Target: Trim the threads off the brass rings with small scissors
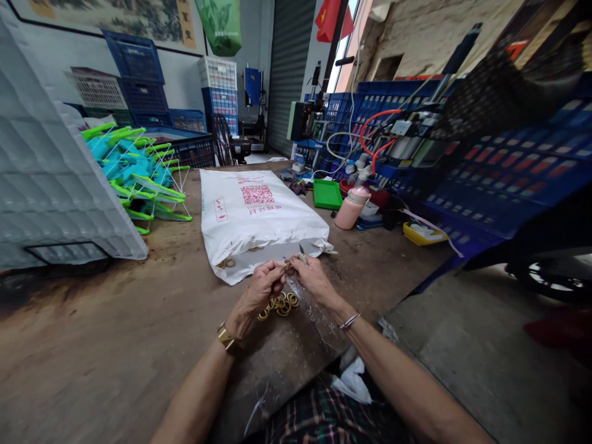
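Note:
My left hand (264, 285) is closed in a pinch on a small gold-coloured ring (286, 266), which my fingers partly cover. Against it works my right hand (316, 281), closed around a small knife (302, 249) whose pointed blade sticks up past the fingers. Below both hands, a loose pile of gold-coloured rings (283, 304) lies on the wooden table (185, 333). Thin whitish shavings (319, 314) are scattered beneath my right hand. Just beyond my fingers lies a white woven sack (282, 225) with red print, its mouth towards me and several rings (226, 263) at its opening.
A pink bottle (352, 207) and a green tray (327, 194) stand beyond the sack to the right, near a yellow dish (423, 234). Green and blue plastic pieces (143, 176) are heaped at left beside a white panel (60, 154). Blue crates (490, 166) line the right.

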The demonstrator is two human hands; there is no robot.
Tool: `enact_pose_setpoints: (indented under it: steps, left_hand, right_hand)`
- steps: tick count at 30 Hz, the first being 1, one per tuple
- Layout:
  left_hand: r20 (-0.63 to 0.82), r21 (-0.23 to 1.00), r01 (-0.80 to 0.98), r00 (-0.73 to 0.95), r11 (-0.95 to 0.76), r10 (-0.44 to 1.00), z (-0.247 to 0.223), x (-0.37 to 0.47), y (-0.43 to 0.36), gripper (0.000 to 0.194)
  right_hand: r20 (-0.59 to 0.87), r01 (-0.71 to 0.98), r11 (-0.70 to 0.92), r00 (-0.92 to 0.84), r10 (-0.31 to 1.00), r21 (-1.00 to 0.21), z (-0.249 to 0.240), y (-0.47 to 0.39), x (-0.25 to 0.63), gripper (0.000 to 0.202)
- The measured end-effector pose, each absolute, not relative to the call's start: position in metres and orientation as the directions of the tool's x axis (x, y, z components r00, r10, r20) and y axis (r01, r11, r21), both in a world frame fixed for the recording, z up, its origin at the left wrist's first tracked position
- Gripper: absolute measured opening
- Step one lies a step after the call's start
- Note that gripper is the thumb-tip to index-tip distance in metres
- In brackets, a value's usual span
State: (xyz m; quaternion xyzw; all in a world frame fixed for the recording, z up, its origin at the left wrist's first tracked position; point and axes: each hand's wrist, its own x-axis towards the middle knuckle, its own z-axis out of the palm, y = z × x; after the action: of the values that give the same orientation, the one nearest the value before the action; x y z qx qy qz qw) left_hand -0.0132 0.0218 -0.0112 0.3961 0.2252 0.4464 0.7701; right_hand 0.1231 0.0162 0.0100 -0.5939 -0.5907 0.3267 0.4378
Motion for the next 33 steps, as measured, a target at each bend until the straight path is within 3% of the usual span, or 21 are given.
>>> enact_pose_setpoints:
  steps: [3, 7, 9, 12, 23, 33]
  left_hand:
    - [0.025, 0.805, -0.536, 0.460, 0.255, 0.887, -0.012, -0.011, 0.022, 0.035]
    - [0.032, 0.821, -0.533, 0.399, 0.203, 0.916, -0.013, -0.007, 0.022, 0.037]
    - [0.040, 0.834, -0.522, 0.383, 0.180, 0.923, -0.015, -0.006, 0.022, 0.037]
    - [0.057, 0.851, -0.503, 0.370, 0.149, 0.927, -0.015, -0.004, 0.021, 0.036]
    - [0.116, 0.909, -0.416, 0.307, 0.024, 0.944, -0.008, -0.005, 0.017, 0.033]
    - [0.176, 0.949, -0.307, 0.331, -0.071, 0.927, -0.011, -0.009, 0.018, 0.033]
  right_hand:
    - [0.205, 0.591, 0.105, 0.105, 0.973, -0.800, 0.017, 0.011, 0.126, 0.027]
    - [0.232, 0.861, 0.170, -0.063, 0.971, -0.479, 0.019, 0.004, 0.128, 0.020]
    - [0.199, 0.928, 0.176, -0.114, 0.973, -0.329, 0.018, 0.002, 0.128, 0.017]
    - [0.150, 0.965, 0.157, -0.127, 0.981, -0.211, 0.016, 0.001, 0.128, 0.020]
    - [0.098, 0.990, 0.118, -0.110, 0.989, -0.081, 0.024, -0.002, 0.124, 0.025]
    - [0.049, 0.997, 0.052, -0.049, 0.998, -0.053, 0.013, 0.008, 0.130, 0.025]
